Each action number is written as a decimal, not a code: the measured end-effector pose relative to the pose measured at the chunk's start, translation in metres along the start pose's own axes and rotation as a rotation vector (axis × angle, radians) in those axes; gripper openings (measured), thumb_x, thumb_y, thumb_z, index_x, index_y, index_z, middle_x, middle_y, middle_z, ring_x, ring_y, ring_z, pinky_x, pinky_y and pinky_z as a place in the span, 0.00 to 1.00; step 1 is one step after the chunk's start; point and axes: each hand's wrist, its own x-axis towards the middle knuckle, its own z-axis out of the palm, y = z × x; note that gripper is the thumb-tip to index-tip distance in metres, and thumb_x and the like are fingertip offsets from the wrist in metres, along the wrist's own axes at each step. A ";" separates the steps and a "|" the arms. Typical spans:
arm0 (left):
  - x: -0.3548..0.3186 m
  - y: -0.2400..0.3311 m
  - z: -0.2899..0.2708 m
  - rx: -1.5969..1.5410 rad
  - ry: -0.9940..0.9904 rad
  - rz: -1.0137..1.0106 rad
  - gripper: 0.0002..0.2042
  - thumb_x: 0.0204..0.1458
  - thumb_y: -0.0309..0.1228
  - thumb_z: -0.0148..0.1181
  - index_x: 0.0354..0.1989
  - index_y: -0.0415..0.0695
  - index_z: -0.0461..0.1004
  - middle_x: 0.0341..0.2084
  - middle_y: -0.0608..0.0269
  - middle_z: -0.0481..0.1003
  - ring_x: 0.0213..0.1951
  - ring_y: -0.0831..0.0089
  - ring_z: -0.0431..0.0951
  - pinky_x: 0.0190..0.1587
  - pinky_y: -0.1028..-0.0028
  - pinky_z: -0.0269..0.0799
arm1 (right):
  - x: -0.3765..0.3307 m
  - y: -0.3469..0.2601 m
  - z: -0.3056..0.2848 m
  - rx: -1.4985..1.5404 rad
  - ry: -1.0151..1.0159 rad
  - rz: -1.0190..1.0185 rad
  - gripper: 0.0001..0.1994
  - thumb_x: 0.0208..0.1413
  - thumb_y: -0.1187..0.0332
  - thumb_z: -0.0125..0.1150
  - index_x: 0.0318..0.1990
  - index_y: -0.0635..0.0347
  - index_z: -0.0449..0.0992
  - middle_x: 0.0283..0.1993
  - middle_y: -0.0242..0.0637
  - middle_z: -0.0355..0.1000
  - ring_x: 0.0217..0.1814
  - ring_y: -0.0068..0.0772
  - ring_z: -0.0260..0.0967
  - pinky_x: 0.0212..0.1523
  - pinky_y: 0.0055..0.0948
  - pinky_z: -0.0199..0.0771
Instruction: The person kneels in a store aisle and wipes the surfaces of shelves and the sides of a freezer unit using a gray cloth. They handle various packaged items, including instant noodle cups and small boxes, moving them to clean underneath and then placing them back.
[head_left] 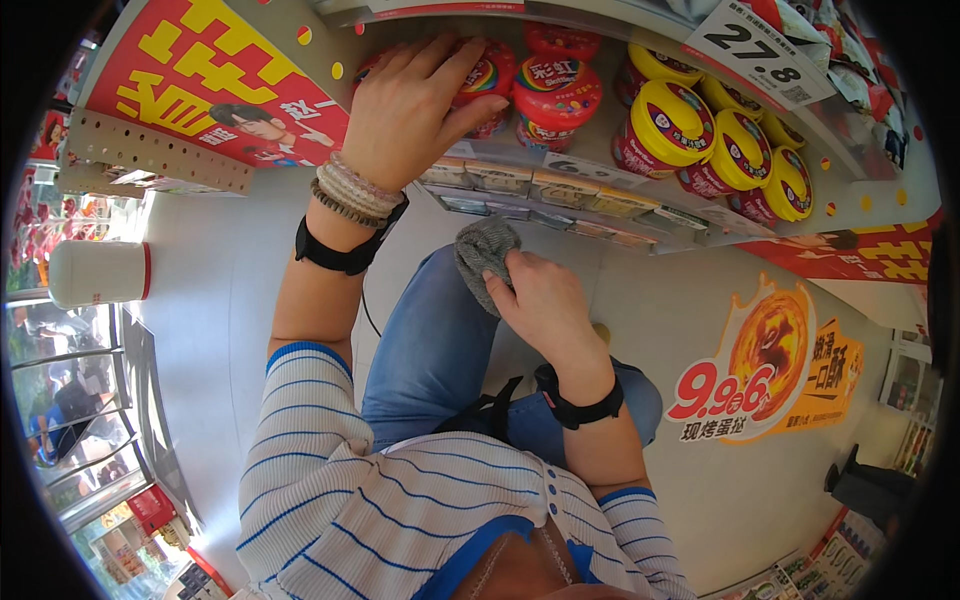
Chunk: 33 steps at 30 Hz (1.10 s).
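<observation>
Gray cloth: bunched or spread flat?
Bunched: the gray cloth forms a small, rumpled wad pinched in the right hand, not laid out flat.

Left hand (425, 100) spread over the shelf (593, 142), right hand (540, 300) closed before the knees

The left arm reaches upward almost straight, its forearm (315, 300) bare below the sleeve. The wrist (345, 225) carries the hand past the shelf's front edge near its left end, palm down, fingers extended and thumb stretched out to the right.

The right arm is bent, its forearm (597, 425) slanting up and leftward. That hand sits lower, well short of the shelf's front edge, back upward, thumb and forefinger pinched; the remaining fingertips are hidden. Both legs are bent, the left knee (435, 280) beside the right hand.
</observation>
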 end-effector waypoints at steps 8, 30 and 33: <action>-0.003 -0.003 -0.009 0.030 -0.068 0.069 0.23 0.49 0.41 0.62 0.53 0.44 0.72 0.46 0.54 0.74 0.45 0.57 0.72 0.53 0.60 0.64 | -0.001 0.000 0.004 0.015 -0.004 -0.019 0.14 0.54 0.60 0.56 0.29 0.64 0.72 0.28 0.44 0.74 0.29 0.49 0.73 0.32 0.43 0.74; 0.042 0.044 -0.014 -0.062 -0.197 0.111 0.32 0.39 0.45 0.67 0.56 0.50 0.69 0.43 0.53 0.75 0.49 0.60 0.71 0.59 0.44 0.49 | 0.000 0.001 0.007 0.050 -0.045 -0.010 0.15 0.55 0.60 0.54 0.30 0.66 0.70 0.28 0.49 0.72 0.32 0.53 0.71 0.35 0.46 0.71; 0.038 0.046 -0.002 0.093 -0.097 0.159 0.29 0.41 0.47 0.64 0.54 0.51 0.71 0.40 0.56 0.75 0.46 0.63 0.73 0.56 0.49 0.56 | -0.001 0.001 0.006 0.052 -0.043 -0.013 0.15 0.55 0.60 0.54 0.30 0.66 0.70 0.28 0.49 0.72 0.32 0.53 0.71 0.35 0.46 0.71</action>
